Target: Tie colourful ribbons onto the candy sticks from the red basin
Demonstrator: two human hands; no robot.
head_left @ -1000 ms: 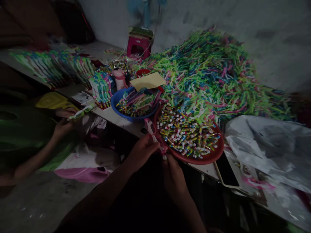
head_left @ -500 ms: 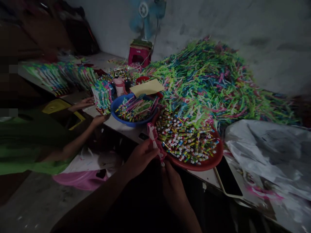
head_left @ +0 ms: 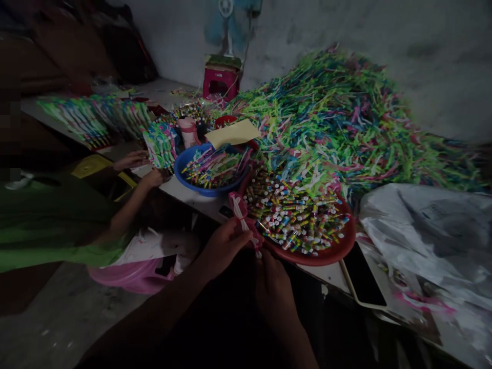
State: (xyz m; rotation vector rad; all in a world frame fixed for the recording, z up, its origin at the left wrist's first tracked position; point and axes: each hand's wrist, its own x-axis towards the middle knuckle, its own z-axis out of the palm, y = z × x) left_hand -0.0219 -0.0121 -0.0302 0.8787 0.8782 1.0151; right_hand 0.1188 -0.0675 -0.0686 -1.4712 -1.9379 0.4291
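Together, left hand [head_left: 223, 251] and right hand [head_left: 274, 284] are pinching a pink strip [head_left: 239, 209] between fingers [head_left: 240, 241] beside a red basin [head_left: 325, 259].

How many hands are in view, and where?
4: the wearer's left hand and right hand, on the pink piece; a co-worker's farther hand and nearer hand, by the bundle left of the blue basin. Dark areas may hide more.

Red stool [head_left: 227, 78]: sm. pale mark [head_left: 218, 75] on frt., too tiny for me to rd.
Other txt/nos.: none I can rd.
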